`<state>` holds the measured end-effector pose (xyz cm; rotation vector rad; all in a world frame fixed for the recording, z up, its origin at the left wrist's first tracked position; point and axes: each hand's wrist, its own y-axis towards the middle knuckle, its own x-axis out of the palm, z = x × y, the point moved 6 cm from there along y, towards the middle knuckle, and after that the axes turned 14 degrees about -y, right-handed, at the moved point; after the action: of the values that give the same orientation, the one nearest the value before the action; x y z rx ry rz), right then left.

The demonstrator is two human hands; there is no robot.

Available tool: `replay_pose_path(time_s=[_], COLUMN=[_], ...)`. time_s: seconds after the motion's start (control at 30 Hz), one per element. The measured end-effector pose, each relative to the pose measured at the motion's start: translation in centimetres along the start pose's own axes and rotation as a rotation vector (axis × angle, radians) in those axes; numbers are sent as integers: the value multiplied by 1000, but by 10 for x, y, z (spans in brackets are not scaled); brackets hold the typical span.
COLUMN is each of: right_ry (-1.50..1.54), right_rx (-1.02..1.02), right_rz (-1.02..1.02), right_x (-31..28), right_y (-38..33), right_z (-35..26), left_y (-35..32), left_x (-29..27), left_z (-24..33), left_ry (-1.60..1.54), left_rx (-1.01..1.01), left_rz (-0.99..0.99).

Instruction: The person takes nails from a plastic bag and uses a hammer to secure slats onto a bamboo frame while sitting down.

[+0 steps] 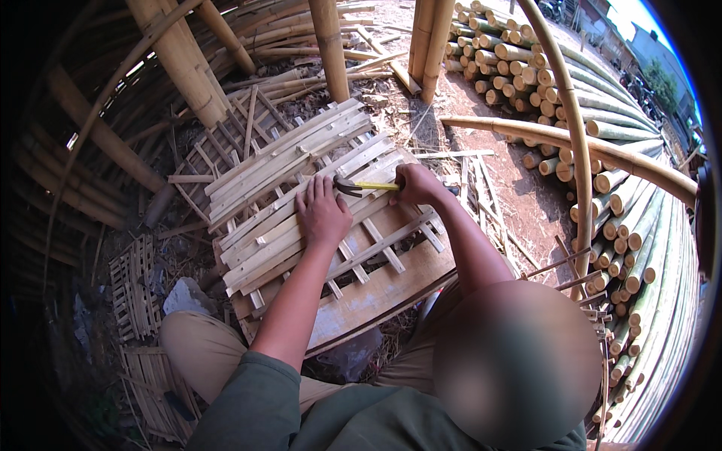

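My right hand (421,185) is closed round the handle of a claw hammer (377,186). The handle is yellow and black, and the dark metal head lies just beside the fingers of my left hand (325,212). That left hand rests palm down with its fingers stretched out on light bamboo slats (272,242). The long slats lie side by side across thinner cross strips (383,246), forming an open lattice. Whether a nail stands under the hammer head cannot be made out. Beneath the lattice is a worn wooden board (353,314) in front of my knees.
Thick upright bamboo poles (329,51) stand beyond the board. At the right lies a large stack of cut bamboo poles (632,248), with a bent bamboo pole (560,136) in front of it. Smaller slatted panels (135,286) and plastic scraps (186,296) lie at the left.
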<state>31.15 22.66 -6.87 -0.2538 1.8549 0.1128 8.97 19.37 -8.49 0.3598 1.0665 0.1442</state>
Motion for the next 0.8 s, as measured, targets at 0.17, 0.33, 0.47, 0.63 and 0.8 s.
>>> replay_pose_path(time_s=[0.17,0.33,0.47,0.63,0.8], right_ry=[33,54,-46,-236,-293], right_rx=[43,40,4,-32,-42], right_rz=[-11,8,5,46,55], right_x=[2,1,-5,-10,-12], right_y=[0,0,-2,-5,-9], right_z=[6,5,-4,-16,-27], left_y=[1,0,1,0,1], left_x=[0,0,0,-1,-2], left_z=[3,2,2,3,1], left_ry=[2,13,13,-5,-4], left_rx=[19,27,37,38,22], left_rz=[15,25,28,29,10])
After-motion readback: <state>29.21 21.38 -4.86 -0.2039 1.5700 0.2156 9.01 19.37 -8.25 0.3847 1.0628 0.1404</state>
